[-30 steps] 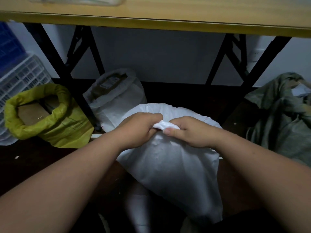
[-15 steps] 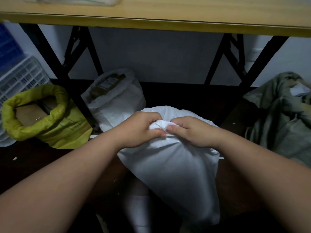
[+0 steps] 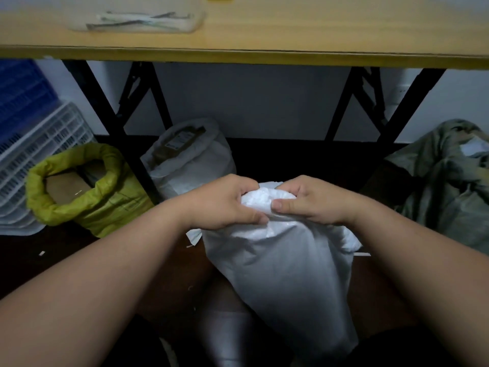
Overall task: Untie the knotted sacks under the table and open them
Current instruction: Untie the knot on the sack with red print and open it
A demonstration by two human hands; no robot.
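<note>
A white woven sack (image 3: pixel 285 276) lies on the dark floor in front of me, its bunched top raised between my hands. My left hand (image 3: pixel 225 202) grips the left side of the bunched knot (image 3: pixel 260 201), thumb pressed on the near side. From the right, my right hand (image 3: pixel 312 201) pinches the same bunch, its thumb next to the left thumb. Behind them a second white sack (image 3: pixel 190 160) stands under the table with its mouth open. A yellow-green sack (image 3: pixel 87 197) with a rolled-down rim stands open at the left.
The wooden table top (image 3: pixel 264 35) spans the view above, on black crossed legs (image 3: pixel 116 123). A white crate (image 3: pixel 34 149) and a blue crate (image 3: pixel 18 102) stand far left. An olive-green sack (image 3: pixel 447 181) slumps at the right. A flat bag (image 3: pixel 137 19) lies on the table.
Both hands have lifted the sack's bunched top a little and bunched more of the fabric up between them; the camera has tilted up, showing more of the table top.
</note>
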